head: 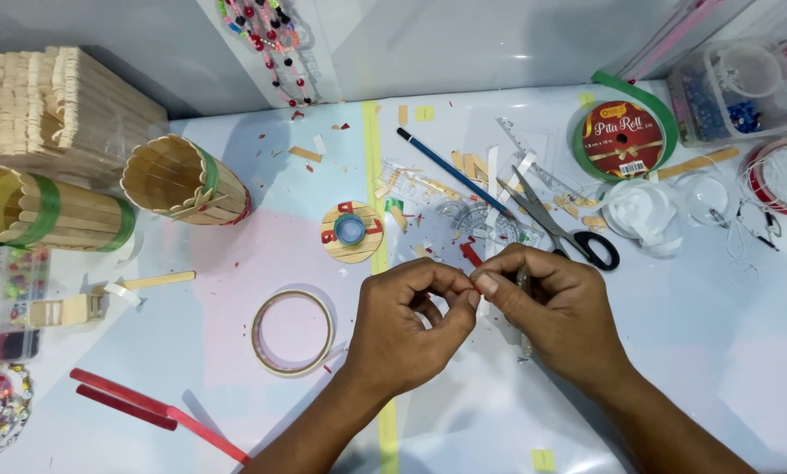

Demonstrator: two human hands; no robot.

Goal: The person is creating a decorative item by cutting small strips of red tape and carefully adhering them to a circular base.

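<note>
1. You are bringing your left hand (408, 320) and right hand (547, 307) together over the table (718, 351), fingertips touching.
2. Both hands are pinching closed on something very small; I cannot tell what it is, perhaps a bead or thread.
3. The scissors (569, 230) and tape ring (293, 332) are lying near, easy for reaching.
4. The stick cylinders (183, 180) are staying aside at far left.

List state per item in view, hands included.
left hand: fingertips pinched, meeting right hand
right hand: pinched on something tiny, unclear
scissors: lying flat, blades shut
tape ring: flat on table
stick cylinders: lying on their sides
pencil: lying diagonal
</note>
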